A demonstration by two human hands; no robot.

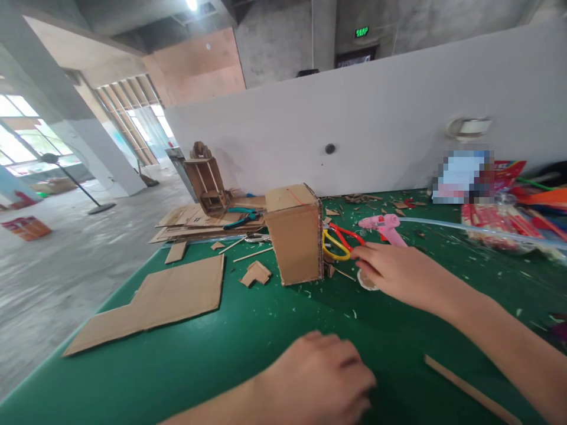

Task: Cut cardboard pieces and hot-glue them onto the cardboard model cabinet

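While most of their blades are hidden, the scissors (339, 257) show one red and one yellow looped handle, just right of an upright cardboard box (296, 243) on the green tabletop (177, 360). Their long axis slants, handles toward the right hand (385, 268), blade end leftward and away. Whether that hand's grip is closed on them cannot be told; the left hand (325, 375) curls, blurred, its grip's contents hidden.

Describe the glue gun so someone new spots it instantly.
On the green tabletop, find the tall cardboard box. To its right in the picture, beyond the right hand, lies the glue gun. Its pink body sets it apart from the yellow and red handles nearby.
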